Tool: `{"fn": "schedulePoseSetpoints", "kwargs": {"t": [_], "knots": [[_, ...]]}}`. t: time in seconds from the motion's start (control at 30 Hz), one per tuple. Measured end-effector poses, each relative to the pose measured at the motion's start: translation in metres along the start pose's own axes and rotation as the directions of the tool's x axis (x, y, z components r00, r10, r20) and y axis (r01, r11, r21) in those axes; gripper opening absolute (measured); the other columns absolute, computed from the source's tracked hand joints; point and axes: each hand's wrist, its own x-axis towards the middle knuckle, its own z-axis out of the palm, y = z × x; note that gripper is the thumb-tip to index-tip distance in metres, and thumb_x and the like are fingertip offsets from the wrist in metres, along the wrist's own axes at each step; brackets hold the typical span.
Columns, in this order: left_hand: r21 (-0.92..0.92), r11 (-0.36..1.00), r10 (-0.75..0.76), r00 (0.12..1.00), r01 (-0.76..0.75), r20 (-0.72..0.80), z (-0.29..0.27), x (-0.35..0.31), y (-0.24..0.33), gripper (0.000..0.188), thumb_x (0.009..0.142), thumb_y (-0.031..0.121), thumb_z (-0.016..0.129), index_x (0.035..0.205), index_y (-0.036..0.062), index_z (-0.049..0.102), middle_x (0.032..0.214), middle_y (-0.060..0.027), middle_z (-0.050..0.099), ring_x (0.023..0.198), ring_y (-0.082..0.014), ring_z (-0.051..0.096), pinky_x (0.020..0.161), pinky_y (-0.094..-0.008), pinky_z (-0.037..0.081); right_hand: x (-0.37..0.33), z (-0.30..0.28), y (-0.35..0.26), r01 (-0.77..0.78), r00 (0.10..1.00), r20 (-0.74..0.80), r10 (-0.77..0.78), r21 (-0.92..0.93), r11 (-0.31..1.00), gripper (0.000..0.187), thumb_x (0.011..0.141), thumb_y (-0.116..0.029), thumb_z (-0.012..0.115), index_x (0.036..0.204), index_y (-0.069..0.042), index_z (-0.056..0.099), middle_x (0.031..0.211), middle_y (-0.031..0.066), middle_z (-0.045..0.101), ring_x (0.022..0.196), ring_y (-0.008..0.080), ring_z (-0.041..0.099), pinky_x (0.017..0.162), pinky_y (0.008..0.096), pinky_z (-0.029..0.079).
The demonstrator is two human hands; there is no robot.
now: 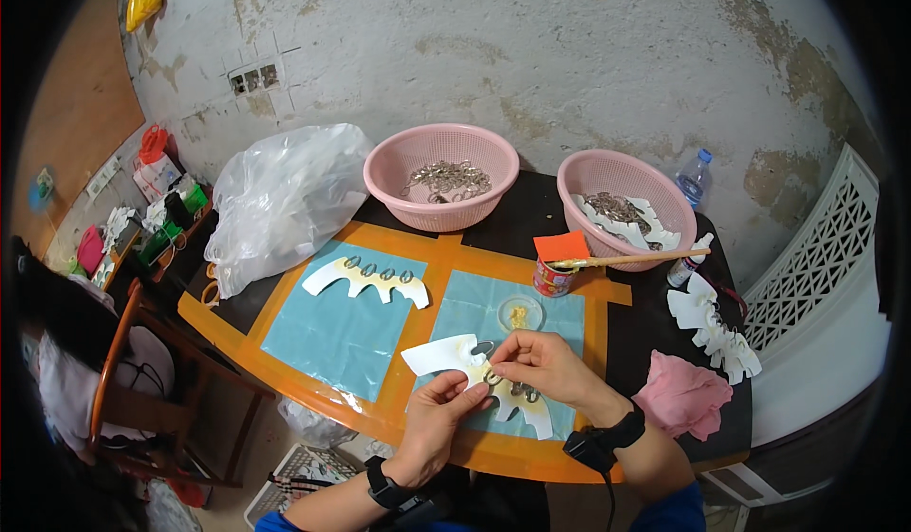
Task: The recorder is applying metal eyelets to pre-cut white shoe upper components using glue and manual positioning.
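A white curved strip with a toothed edge (438,355) is held over the near side of the right-hand blue sheet (455,295). My left hand (438,426) is closed on its lower edge, thumb on top. The fingers of my right hand (543,369) pinch a small metal ring (492,377) against the strip's yellowish, glue-stained part. More metal rings sit along the same strip, partly hidden by my right hand. Just beyond my hands stands a small clear dish (520,315) with yellowish paste. A similar strip (327,279) bearing several metal rings lies on the left-hand blue sheet (323,335).
Two pink baskets (441,217) (678,183) with metal pieces stand at the back. A red can (552,280) carries an orange card and a wooden stick. More white strips (707,318) and a pink cloth (681,394) lie right. A plastic bag (285,200) fills the back left; a person sits beyond.
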Motion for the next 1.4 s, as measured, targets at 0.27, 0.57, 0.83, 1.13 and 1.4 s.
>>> {"fn": "schedulePoseSetpoints", "kwargs": {"t": [0.27,0.57,0.83,1.13,1.4], "knots": [[0.081,0.996,0.042,0.999,-0.042,-0.002,0.002,-0.002,0.000,0.014,0.098,0.001,0.073,0.111,0.0022,0.070,0.104,-0.0058,0.075,0.092,-0.0113,0.071,0.085,-0.0247,0.057,-0.002,0.001,-0.003,0.023,1.000,-0.013,-0.023,-0.042,0.999,0.015,0.100,-0.010,0.072,0.109,0.001,0.067,0.098,0.0030,0.071,0.087,0.0065,0.067,0.073,0.0219,0.053],[0.106,0.989,0.105,0.994,-0.106,0.018,0.001,-0.003,-0.004,0.021,0.097,-0.001,0.072,0.118,0.0012,0.069,0.111,-0.0066,0.073,0.097,-0.0132,0.070,0.090,-0.0283,0.056,-0.003,0.004,-0.009,-0.021,1.000,-0.011,0.020,-0.059,0.998,0.011,0.100,-0.004,0.071,0.109,0.000,0.069,0.099,0.0021,0.071,0.090,0.0062,0.067,0.080,0.0216,0.053],[-0.005,0.990,0.140,0.990,-0.140,-0.009,0.003,-0.001,-0.007,0.032,0.095,-0.005,0.073,0.122,0.0023,0.058,0.117,-0.0051,0.065,0.106,-0.0145,0.068,0.095,-0.0307,0.056,-0.002,0.005,-0.004,0.009,1.000,-0.003,-0.009,-0.022,1.000,0.010,0.100,-0.004,0.070,0.109,0.000,0.068,0.101,0.0020,0.070,0.092,0.0064,0.067,0.080,0.0220,0.054],[0.042,0.980,0.194,0.981,-0.193,-0.031,0.010,-0.001,-0.003,0.039,0.093,-0.008,0.073,0.126,0.0013,0.055,0.117,-0.0059,0.062,0.107,-0.0150,0.068,0.095,-0.0288,0.056,-0.001,0.005,0.001,0.000,1.000,0.003,0.001,-0.017,1.000,0.012,0.100,-0.005,0.070,0.110,0.002,0.067,0.100,0.0035,0.071,0.091,0.0073,0.067,0.078,0.0221,0.053],[0.215,0.964,0.160,0.987,-0.155,-0.007,-0.001,0.004,-0.003,0.039,0.092,-0.007,0.075,0.127,-0.0017,0.057,0.119,-0.0082,0.062,0.101,-0.0129,0.068,0.092,-0.0286,0.057,0.000,0.005,0.003,-0.010,1.000,-0.003,0.010,-0.029,1.000,0.012,0.099,-0.002,0.071,0.109,0.002,0.067,0.101,0.0041,0.072,0.092,0.0080,0.068,0.082,0.0227,0.055]]}}
